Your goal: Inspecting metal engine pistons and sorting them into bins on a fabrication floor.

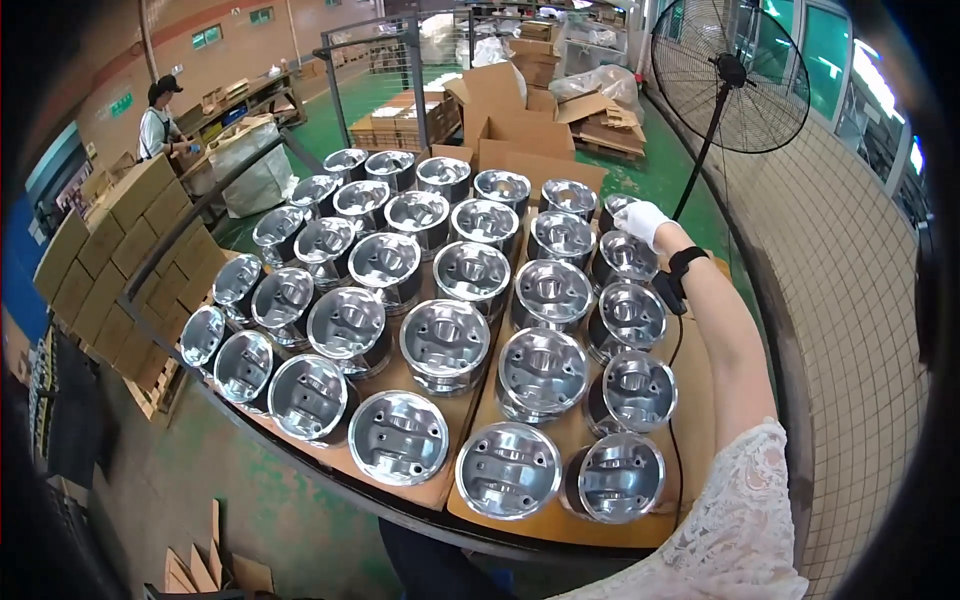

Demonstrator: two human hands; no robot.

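Several shiny metal pistons (pixel 445 340) stand upside down in rows on brown cardboard sheets (pixel 425 490) laid over a cart. My right hand (pixel 641 222), in a white glove with a black wrist strap, reaches to the far right corner and rests on the farthest piston (pixel 614 207) of the right-hand row. Whether its fingers close around that piston is hard to tell. My left hand is out of view.
A black pedestal fan (pixel 728 80) stands behind the cart on the right beside a tiled wall (pixel 850 300). Open cardboard boxes (pixel 520 130) sit beyond the cart. Stacked flat boxes (pixel 110 250) line the left. A person (pixel 158 120) works at a far bench.
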